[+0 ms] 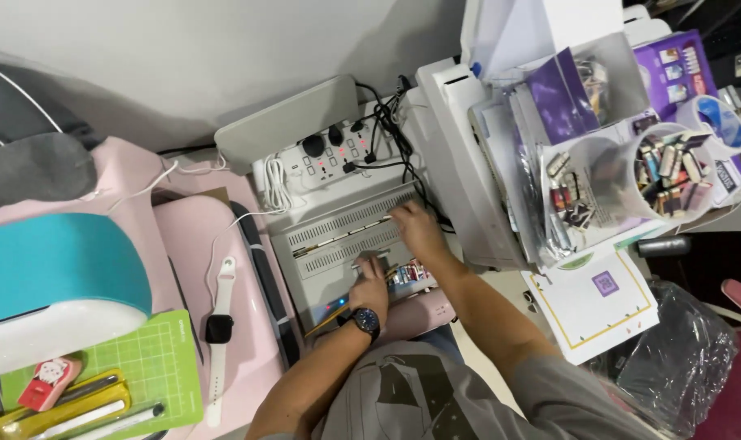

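Where desk (248, 358) meets white wall (191, 57), clutter crowds grey machine (338, 244).

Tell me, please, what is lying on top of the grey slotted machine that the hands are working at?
Both hands rest on the grey slotted machine: the left hand near a strip of small colourful pieces, the right hand farther back. Whatever lies beneath the palms is covered.

A teal-and-white machine (53, 285), a green gridded cutting mat (155, 367) — and a white-strapped, black-faced watch (219, 326).
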